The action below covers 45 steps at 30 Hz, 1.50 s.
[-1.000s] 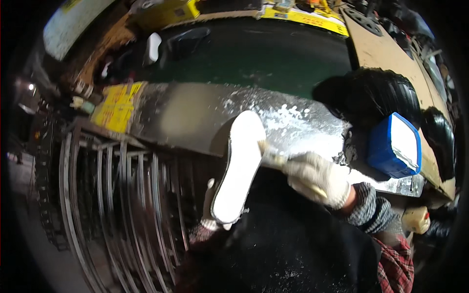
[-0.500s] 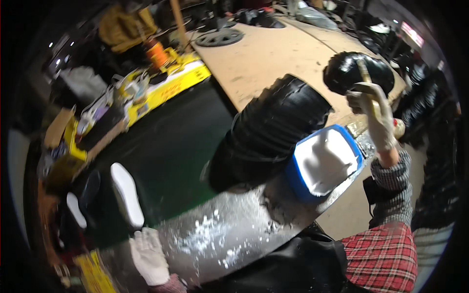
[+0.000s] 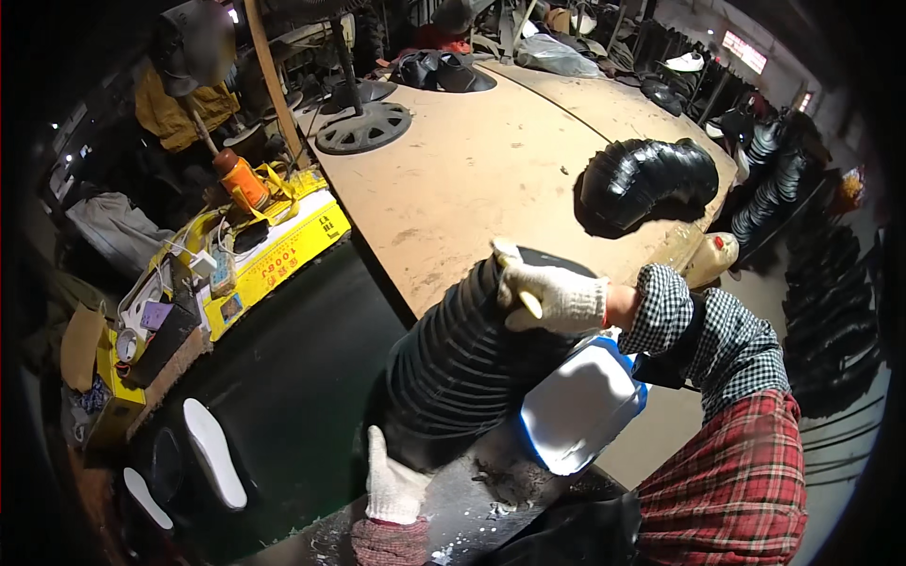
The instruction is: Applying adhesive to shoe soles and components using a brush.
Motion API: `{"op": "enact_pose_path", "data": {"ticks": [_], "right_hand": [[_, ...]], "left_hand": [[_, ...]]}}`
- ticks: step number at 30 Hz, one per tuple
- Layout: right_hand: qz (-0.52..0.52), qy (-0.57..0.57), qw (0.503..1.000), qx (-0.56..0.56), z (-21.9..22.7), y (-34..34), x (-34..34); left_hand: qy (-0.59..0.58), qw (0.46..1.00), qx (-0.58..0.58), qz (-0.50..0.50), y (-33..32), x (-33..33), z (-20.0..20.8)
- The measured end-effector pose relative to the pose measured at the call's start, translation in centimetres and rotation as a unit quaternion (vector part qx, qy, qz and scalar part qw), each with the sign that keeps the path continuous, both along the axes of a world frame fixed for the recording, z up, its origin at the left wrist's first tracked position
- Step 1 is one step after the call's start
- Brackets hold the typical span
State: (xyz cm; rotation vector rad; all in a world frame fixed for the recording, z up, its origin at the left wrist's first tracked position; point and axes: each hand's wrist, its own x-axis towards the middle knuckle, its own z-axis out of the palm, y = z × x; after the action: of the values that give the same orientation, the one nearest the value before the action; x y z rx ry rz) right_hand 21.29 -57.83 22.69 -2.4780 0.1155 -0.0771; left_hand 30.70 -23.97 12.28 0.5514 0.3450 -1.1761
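Observation:
A leaning stack of thin, shiny black pieces [image 3: 444,354] stands in front of me on the dark bench. My right hand [image 3: 552,294], in a white knit glove, reaches across to its upper end. Its fingers are closed round a brush, whose pale yellow handle end [image 3: 531,304] pokes out; the bristles are hidden. At the stack's lower near end is my gloved left hand [image 3: 394,486], thumb pointing up along the pieces and fingers partly hidden against them. Just right of the stack, under my right forearm, sits a blue tub [image 3: 530,443] of smooth white paste.
Two white insoles [image 3: 215,453] lie on the dark green bench at left. Beyond, a tan board [image 3: 453,189] carries another curved black stack [image 3: 646,184] and a round black base [image 3: 364,128]. A yellow box [image 3: 283,264] with clutter borders the left side. White smears mark the near edge.
My right hand has come down from the far right, brush in hand, to the stack's top. My left hand has moved from near the insoles to the stack's lower end. The view has shifted.

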Motion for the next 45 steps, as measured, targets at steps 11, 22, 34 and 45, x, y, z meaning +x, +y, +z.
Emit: {"op": "enact_pose_path", "data": {"ticks": [11, 22, 34, 45], "right_hand": [[-0.098, -0.238, 0.930, -0.261, 5.5, 3.9, -11.5], [-0.194, -0.269, 0.938, 0.099, -2.0, 9.1, -25.1], [-0.124, -0.408, 0.904, -0.031, -5.9, 10.5, -28.6], [-0.085, -0.375, 0.884, 0.266, -3.6, 18.9, -28.7]], "left_hand": [[-0.269, 0.929, 0.169, 0.190, 4.2, -3.9, 1.9], [-0.746, 0.391, 0.480, -0.245, 16.8, -19.0, 7.5], [-0.709, 0.306, 0.616, -0.157, 17.8, -16.1, 2.5], [-0.407, 0.833, 0.265, 0.264, 20.7, -27.3, -4.4]]}}
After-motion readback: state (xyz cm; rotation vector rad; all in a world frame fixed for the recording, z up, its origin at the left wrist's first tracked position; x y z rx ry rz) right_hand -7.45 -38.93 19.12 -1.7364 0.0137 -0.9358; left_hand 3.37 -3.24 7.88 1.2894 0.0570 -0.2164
